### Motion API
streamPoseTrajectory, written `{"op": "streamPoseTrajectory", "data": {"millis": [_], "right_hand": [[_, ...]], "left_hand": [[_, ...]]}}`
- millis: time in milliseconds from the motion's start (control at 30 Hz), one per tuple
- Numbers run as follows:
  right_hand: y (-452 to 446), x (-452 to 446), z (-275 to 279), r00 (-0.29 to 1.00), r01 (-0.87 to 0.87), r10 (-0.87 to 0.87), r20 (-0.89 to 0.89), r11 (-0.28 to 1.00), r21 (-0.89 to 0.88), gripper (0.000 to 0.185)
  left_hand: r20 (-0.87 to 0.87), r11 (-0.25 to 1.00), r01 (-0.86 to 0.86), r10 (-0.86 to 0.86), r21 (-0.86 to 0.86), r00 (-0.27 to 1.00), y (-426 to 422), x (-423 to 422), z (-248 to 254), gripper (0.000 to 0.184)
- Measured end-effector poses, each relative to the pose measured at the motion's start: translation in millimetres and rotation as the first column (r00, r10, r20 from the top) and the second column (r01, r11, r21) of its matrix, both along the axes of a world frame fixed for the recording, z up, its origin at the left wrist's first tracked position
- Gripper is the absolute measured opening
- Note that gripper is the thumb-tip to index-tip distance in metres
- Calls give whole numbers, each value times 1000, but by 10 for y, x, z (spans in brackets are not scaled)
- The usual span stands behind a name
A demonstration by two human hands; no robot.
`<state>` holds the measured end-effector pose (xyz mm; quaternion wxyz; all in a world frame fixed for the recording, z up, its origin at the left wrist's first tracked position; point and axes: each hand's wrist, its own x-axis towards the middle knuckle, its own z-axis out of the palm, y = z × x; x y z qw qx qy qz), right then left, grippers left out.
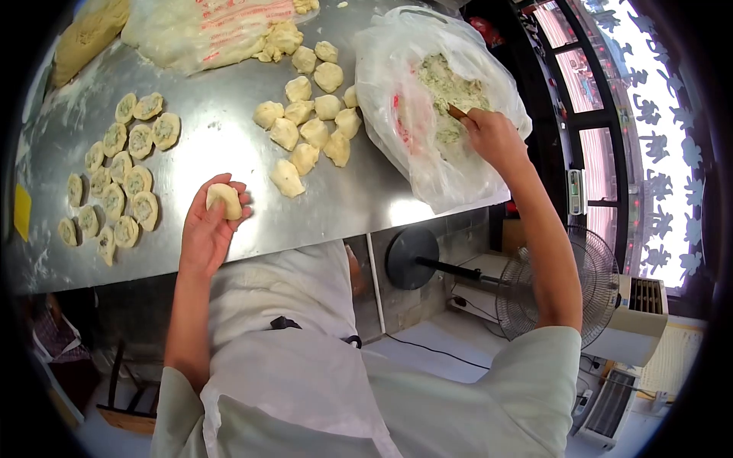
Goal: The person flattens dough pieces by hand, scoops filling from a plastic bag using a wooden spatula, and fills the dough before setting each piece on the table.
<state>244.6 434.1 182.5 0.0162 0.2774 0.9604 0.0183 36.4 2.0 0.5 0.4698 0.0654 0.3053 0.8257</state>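
Observation:
My left hand (211, 221) holds a round piece of dough (224, 200) above the metal table, thumb on top and fingers curled beneath. At the right, my right hand (496, 137) grips the brown handle of a utensil (456, 111); its working end is not clearly visible. That utensil reaches into pale green filling (441, 82) inside a white plastic bag (382, 114). Between my hands lie several plain dough pieces (303, 158). Left of my left hand sit several dough rounds with green filling showing (142, 141).
A steel table (229, 114) spans the front. At the back stand a plastic-covered dough mass (175, 34) and a tan sack-like bulk (88, 42). A yellow slip (22, 212) marks the left edge. Below right is a standing fan (561, 282).

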Motion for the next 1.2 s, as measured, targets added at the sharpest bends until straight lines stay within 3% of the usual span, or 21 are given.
{"op": "streamPoseTrajectory", "data": {"millis": [233,433,633,733,833,867,933,1033,1200], "right_hand": [[-224,7,41,991,-85,72,111,989,119,18],[-359,140,62,994,-96,94,50,995,41,17],[-540,299,33,993,-7,-9,-116,990,-139,21],[-578,375,33,995,-19,2,-96,984,-178,21],[-573,443,-41,970,-146,116,-213,980,-134,24],[-571,443,-35,978,-6,-56,-201,955,-295,25],[-650,411,43,924,251,-370,-91,770,-586,28],[-780,407,216,821,266,-564,-89,516,-814,31],[-1047,398,411,791,107,-565,-236,507,-856,32]], "left_hand": [[-5,1000,5,-5,1,1000,2,6,27,39],[-20,1000,-3,3,-1,1000,-4,20,14,37],[0,1000,-6,6,1,1000,-7,8,0,38],[9,999,6,-5,-34,1000,24,4,24,39],[24,998,-5,7,-61,1000,66,23,54,40],[26,997,-7,9,-72,1000,90,20,54,40],[32,995,-15,18,-100,999,118,43,46,40],[71,996,23,-17,-85,997,146,90,128,40],[103,997,71,-71,8,992,354,124,350,43]]}}
